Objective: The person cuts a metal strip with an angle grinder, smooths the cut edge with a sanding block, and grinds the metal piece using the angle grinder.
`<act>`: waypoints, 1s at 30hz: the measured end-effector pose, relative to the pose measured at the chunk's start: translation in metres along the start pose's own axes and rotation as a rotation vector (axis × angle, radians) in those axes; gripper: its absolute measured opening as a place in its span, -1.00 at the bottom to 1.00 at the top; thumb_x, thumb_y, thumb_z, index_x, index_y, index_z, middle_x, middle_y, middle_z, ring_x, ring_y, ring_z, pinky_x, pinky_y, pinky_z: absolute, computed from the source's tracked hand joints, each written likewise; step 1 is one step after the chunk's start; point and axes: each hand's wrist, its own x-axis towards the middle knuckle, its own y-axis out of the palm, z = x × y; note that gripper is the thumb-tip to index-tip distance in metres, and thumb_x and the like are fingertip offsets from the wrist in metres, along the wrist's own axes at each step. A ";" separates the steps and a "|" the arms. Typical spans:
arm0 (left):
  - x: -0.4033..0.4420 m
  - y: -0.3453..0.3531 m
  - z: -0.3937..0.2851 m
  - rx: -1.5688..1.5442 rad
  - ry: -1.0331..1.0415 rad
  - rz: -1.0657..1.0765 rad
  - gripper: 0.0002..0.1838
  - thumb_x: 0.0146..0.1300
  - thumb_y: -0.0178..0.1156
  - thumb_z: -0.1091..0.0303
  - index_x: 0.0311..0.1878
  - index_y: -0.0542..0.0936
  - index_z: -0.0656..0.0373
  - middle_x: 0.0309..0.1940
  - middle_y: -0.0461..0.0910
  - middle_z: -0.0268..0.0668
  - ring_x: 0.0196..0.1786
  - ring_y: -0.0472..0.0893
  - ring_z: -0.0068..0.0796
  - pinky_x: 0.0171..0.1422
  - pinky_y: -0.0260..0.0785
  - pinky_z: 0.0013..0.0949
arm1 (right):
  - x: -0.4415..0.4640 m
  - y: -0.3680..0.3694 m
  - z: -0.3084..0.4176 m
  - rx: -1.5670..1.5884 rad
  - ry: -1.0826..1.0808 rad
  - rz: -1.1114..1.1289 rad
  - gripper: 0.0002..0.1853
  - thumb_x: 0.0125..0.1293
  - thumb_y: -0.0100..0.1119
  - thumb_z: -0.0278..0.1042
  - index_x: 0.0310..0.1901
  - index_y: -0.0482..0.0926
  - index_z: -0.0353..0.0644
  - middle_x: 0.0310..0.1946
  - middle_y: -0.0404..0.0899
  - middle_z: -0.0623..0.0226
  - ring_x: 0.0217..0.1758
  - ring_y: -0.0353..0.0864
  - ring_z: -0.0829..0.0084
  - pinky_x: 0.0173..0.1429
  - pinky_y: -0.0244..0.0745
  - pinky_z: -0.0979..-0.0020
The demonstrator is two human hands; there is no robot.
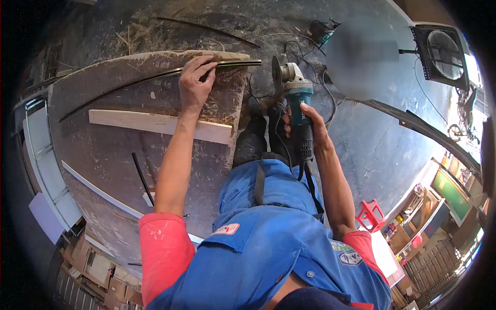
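Note:
My left hand is closed over a long, thin dark strip with a shiny edge, its fingers gripping it near the right end. The strip lies across a worn wooden worktop, and its right end sticks out past the corner. In my right hand is a teal and black angle grinder, held by its body with the disc end pointing away from me. The grinder's disc stands upright just right of the strip's end, with a small gap between them. Whether the disc is spinning I cannot tell.
A pale wooden board lies on the worktop near my left forearm. Another dark strip is on the floor beyond. Cables trail across the floor by the grinder. A red stool and a fan stand to the right.

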 end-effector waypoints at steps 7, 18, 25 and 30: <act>-0.005 0.008 0.002 0.041 0.062 -0.064 -0.76 0.19 0.42 0.52 -0.08 0.82 0.06 0.00 0.77 -0.35 0.15 0.69 -0.29 0.27 0.54 -0.21 | 0.009 0.010 -0.017 0.060 0.044 -0.048 -0.43 0.33 0.26 0.22 -0.01 0.56 -0.22 -0.31 0.65 0.26 -0.34 0.68 0.37 -0.24 0.65 0.31; -0.001 0.023 -0.003 0.043 -0.069 -0.081 -0.83 0.25 0.46 0.26 -0.10 0.85 -0.05 -0.14 0.68 -0.44 0.02 0.60 -0.33 0.26 0.36 -0.18 | 0.016 0.011 -0.025 0.047 0.032 -0.014 -0.40 0.32 0.26 0.24 0.04 0.56 -0.21 -0.28 0.65 0.29 -0.36 0.69 0.42 -0.22 0.64 0.33; 0.003 0.027 -0.001 0.063 -0.061 -0.120 -0.83 0.23 0.47 0.15 -0.17 0.84 -0.07 -0.18 0.67 -0.46 -0.02 0.60 -0.31 0.23 0.35 -0.14 | 0.023 0.010 -0.032 0.036 0.027 -0.014 -0.40 0.34 0.25 0.22 0.07 0.54 -0.22 -0.29 0.66 0.25 -0.36 0.71 0.38 -0.23 0.66 0.33; 0.001 0.027 -0.003 0.101 -0.038 -0.118 -0.85 0.25 0.46 0.17 -0.19 0.81 -0.05 -0.19 0.67 -0.47 -0.05 0.60 -0.31 0.20 0.35 -0.14 | 0.026 0.009 -0.035 0.061 0.022 -0.012 -0.40 0.34 0.24 0.23 0.06 0.53 -0.22 -0.31 0.65 0.24 -0.36 0.70 0.38 -0.24 0.65 0.33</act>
